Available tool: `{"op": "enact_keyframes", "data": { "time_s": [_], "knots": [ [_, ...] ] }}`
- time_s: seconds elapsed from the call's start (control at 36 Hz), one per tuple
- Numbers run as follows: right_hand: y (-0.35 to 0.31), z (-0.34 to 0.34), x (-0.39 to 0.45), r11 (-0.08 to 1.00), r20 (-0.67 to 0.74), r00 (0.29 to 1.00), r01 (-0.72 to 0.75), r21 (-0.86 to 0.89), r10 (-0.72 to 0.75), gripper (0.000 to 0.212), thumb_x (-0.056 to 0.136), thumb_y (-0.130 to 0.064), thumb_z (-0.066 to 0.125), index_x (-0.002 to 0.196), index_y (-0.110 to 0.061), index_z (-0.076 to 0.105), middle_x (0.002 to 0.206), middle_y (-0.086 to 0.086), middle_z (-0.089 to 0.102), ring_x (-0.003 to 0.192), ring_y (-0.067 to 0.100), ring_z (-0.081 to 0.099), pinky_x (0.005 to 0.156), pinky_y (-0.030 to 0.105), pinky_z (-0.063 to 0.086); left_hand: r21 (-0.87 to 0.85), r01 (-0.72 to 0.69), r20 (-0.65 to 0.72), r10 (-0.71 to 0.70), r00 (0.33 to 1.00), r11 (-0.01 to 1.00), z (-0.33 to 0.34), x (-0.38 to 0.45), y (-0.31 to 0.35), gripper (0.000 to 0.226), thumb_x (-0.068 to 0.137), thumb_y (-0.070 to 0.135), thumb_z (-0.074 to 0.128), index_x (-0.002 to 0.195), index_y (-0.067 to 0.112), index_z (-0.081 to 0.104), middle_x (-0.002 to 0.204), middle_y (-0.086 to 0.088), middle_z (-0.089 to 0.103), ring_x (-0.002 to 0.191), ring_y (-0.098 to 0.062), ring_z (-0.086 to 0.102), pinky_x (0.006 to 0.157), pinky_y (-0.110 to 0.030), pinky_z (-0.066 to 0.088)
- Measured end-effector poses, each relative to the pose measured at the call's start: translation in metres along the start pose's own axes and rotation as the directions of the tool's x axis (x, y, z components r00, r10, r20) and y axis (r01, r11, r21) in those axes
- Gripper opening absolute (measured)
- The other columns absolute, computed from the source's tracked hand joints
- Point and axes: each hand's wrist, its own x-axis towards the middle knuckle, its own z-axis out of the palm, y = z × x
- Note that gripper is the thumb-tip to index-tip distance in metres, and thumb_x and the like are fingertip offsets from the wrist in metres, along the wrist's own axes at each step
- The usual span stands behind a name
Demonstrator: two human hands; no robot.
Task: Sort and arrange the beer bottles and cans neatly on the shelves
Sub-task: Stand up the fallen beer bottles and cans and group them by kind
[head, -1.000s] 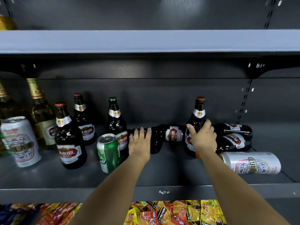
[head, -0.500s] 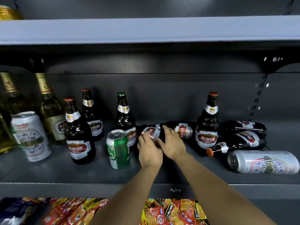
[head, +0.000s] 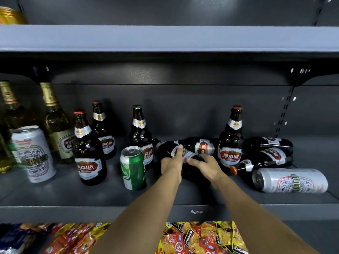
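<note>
Dark beer bottle (head: 166, 150) lying on shelf (head: 91, 195), gripped by both hands

One head-worn wide-angle view faces the middle shelf (head: 165, 211) straight on from close in front, tilted slightly downward over its front edge.
</note>
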Motion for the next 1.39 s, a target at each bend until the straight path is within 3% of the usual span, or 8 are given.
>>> {"op": "enact_keyframes", "data": {
  "time_s": [0.19,0.39,0.58,0.72,0.92,1.08,1.25,1.39],
  "knots": [
    [-0.005,-0.006,-0.012,1.000,0.083,0.997,0.012,-0.005,-0.012,0.042,0.086,-0.019,0.071,0.124,-0.022,0.051,0.110,-0.004,0.060,0.094,0.006,0.054,0.076,0.015,0.040,-0.181,0.056,-0.042,-0.064,0.997,0.982,0.003,-0.002,0.014,0.093,0.063,0.036,0.090,0.130,0.009,0.032,0.117,-0.017,0.061,0.098,-0.034,0.064,0.090,-0.049,0.054],
    [-0.015,0.002,-0.002,0.959,0.119,0.991,0.085,-0.270,-0.054,0.049,0.081,-0.018,0.076,0.122,-0.019,0.050,0.107,-0.004,0.058,0.105,0.014,0.055,0.088,0.025,0.043,0.264,-0.381,-0.009,0.398,0.918,0.886,-0.002,-0.016,0.026,0.083,0.069,0.030,0.084,0.132,0.019,0.032,0.118,-0.002,0.058,0.094,-0.022,0.058,0.077,-0.030,0.046],
    [-0.019,0.014,0.021,0.675,0.022,0.975,0.169,-0.718,-0.221,0.039,0.089,-0.011,0.055,0.127,-0.013,0.045,0.126,0.009,0.054,0.119,0.028,0.051,0.080,0.033,0.045,0.527,-0.504,0.078,0.552,0.830,0.685,-0.009,-0.017,0.024,0.099,0.070,0.026,0.084,0.148,0.020,0.023,0.144,-0.002,0.036,0.122,-0.026,0.052,0.088,-0.035,0.045],
    [-0.027,0.009,0.052,0.412,0.018,0.958,0.140,-0.900,-0.285,0.071,0.092,-0.023,0.058,0.150,-0.009,0.020,0.151,0.010,0.032,0.143,0.029,0.022,0.115,0.036,0.023,0.511,-0.507,0.062,0.558,0.827,0.694,-0.009,-0.005,0.027,0.098,0.070,0.022,0.085,0.147,0.019,0.024,0.141,-0.005,0.038,0.121,-0.028,0.052,0.089,-0.036,0.045],
    [-0.027,0.011,0.080,0.322,-0.005,0.989,0.043,-0.946,-0.148,0.084,0.092,-0.021,0.055,0.154,-0.010,-0.001,0.160,0.012,0.010,0.148,0.034,0.006,0.121,0.044,0.010,0.516,-0.522,0.049,0.584,0.810,0.679,-0.005,0.014,0.025,0.097,0.072,0.023,0.083,0.149,0.020,0.022,0.143,-0.005,0.037,0.121,-0.030,0.052,0.089,-0.041,0.049],
    [-0.017,0.019,0.093,0.214,-0.040,0.983,-0.001,-0.977,-0.177,0.070,0.095,-0.025,0.050,0.154,-0.017,0.013,0.151,0.011,0.031,0.138,0.034,0.026,0.113,0.046,0.021,0.539,-0.503,0.033,0.579,0.814,0.676,-0.003,0.019,0.022,0.097,0.074,0.028,0.081,0.148,0.026,0.020,0.144,0.002,0.034,0.121,-0.026,0.052,0.084,-0.041,0.049],
    [-0.018,0.018,0.093,0.264,-0.087,0.954,-0.008,-0.965,-0.286,0.067,0.089,-0.029,0.060,0.148,-0.019,0.028,0.142,0.002,0.043,0.130,0.026,0.039,0.104,0.039,0.031,0.542,-0.503,0.048,0.573,0.818,0.673,-0.005,0.019,0.021,0.097,0.075,0.028,0.080,0.149,0.026,0.018,0.145,0.003,0.032,0.124,-0.025,0.050,0.085,-0.041,0.048],
    [-0.039,0.012,0.092,0.596,-0.249,0.926,-0.033,-0.802,-0.284,0.074,0.080,-0.035,0.071,0.142,-0.018,0.034,0.136,0.003,0.048,0.127,0.027,0.045,0.097,0.038,0.042,0.547,-0.509,0.053,0.579,0.814,0.665,-0.006,0.017,0.022,0.096,0.075,0.027,0.080,0.149,0.024,0.019,0.145,0.002,0.032,0.123,-0.026,0.050,0.085,-0.041,0.048]
  ]
}}
